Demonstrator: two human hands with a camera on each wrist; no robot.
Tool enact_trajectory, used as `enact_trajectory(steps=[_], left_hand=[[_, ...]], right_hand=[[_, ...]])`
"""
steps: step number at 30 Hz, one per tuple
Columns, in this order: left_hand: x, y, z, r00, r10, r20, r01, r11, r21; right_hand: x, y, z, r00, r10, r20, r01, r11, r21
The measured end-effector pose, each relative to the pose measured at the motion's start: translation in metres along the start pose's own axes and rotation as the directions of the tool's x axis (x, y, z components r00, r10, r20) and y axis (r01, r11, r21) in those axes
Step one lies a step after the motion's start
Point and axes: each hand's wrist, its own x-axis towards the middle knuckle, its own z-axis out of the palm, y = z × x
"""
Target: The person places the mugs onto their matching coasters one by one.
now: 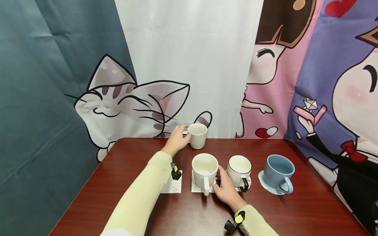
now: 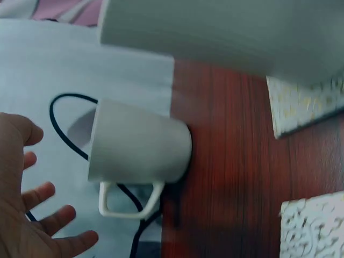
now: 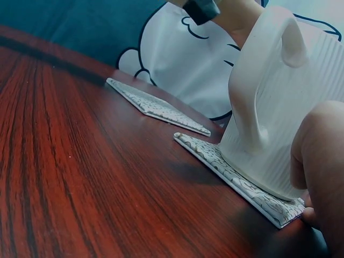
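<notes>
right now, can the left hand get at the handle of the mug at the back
Probably yes: the left hand is spread right beside the back mug, whose handle points to that side, with nothing visible in between.

1. No text, label, brand or number can be read in any view.
2. Coaster nearest the table's left edge: squiggly lines, no letters to make out.
3. Coaster under the ribbed mug, near the table's middle: fine line pattern, nothing legible.
4. Yellow patches at both wrists: too small to tell any marking.
</notes>
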Motion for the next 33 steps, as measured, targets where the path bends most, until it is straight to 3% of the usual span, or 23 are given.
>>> enact_trajectory(steps=[5,12,24,29,33], left_hand=[[0.008,-0.006,0.002,0.999,0.013,0.044,-0.016,0.997,0.074],[0.016,-0.011,0.006,0.997,0.025,0.079,-0.033,0.994,0.101],[0.026,-0.027,0.017,0.995,-0.045,0.091,0.040,0.997,0.062],[0.030,-0.027,0.022,0.993,-0.011,0.117,0.004,0.998,0.059],[0.033,-0.028,0.026,0.984,0.048,0.172,-0.071,0.988,0.136]], right_hand=[[-0.001,0.002,-0.001,1.000,0.000,0.000,0.000,1.000,-0.014],[-0.001,0.005,0.000,1.000,-0.018,0.008,0.019,1.000,-0.014],[0.001,0.003,-0.001,1.000,-0.004,0.018,0.004,1.000,0.019],[0.002,0.005,-0.001,1.000,-0.020,0.004,0.020,1.000,0.001],[0.002,0.004,-0.001,1.000,-0.016,0.007,0.016,1.000,-0.005]])
